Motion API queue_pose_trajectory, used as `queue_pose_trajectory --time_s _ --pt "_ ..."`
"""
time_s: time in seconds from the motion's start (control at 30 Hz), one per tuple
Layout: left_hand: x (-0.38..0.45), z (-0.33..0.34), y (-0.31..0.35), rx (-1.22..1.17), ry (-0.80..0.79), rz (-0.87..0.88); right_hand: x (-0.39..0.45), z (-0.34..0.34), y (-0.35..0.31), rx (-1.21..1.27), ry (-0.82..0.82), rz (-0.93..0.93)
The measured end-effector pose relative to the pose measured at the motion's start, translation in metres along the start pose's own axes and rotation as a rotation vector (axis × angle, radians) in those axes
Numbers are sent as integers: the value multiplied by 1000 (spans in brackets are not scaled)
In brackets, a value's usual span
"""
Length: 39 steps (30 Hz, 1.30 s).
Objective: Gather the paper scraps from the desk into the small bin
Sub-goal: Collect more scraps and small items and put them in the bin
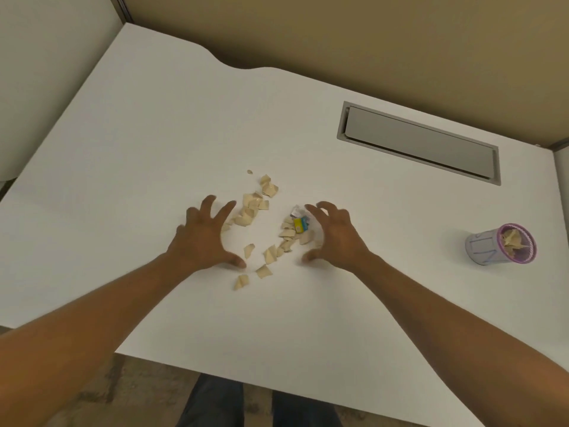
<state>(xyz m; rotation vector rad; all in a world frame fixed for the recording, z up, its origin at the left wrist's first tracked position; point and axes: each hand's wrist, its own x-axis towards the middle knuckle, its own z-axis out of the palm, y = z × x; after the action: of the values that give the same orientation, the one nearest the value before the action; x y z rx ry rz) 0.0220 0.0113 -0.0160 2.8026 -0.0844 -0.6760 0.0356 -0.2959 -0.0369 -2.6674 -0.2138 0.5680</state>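
Observation:
Several cream paper scraps point(251, 208) lie scattered in the middle of the white desk point(154, 143), with a yellow and blue wrapper point(300, 224) among them. My left hand point(204, 238) rests on the desk at the left of the scraps, fingers spread, holding nothing. My right hand point(334, 237) sits at their right side, fingers curled and apart, touching the nearest pieces. The small bin point(500, 248), grey with a purple rim, stands far to the right and holds some scraps.
A grey cable hatch point(418, 143) is set into the desk at the back right. Tan partition walls close the far side. The desk's front edge runs just above my legs point(261, 405).

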Motion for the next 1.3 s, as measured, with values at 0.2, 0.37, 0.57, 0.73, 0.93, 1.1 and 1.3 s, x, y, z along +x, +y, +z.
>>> queue_pose_trajectory --time_s 0.2,0.37,0.57,0.73,0.93,1.1,1.3 --pt "-5 24 11 -133 -92 157 -13 33 0 347 33 177" --pt "17 31 32 -264 -1 186 6 38 -27 517 166 202" --pt "18 11 34 -177 58 167 14 24 -31 96 206 38" --pt "-7 21 5 185 -223 240 21 23 -36 -72 19 71" --pt "1 40 4 -39 -107 245 26 39 -51 -185 -39 17" --pt "15 41 7 -326 -87 247 28 54 -51 -330 36 -128" --pt "30 48 29 -303 4 225 10 51 -57 -333 130 -235"
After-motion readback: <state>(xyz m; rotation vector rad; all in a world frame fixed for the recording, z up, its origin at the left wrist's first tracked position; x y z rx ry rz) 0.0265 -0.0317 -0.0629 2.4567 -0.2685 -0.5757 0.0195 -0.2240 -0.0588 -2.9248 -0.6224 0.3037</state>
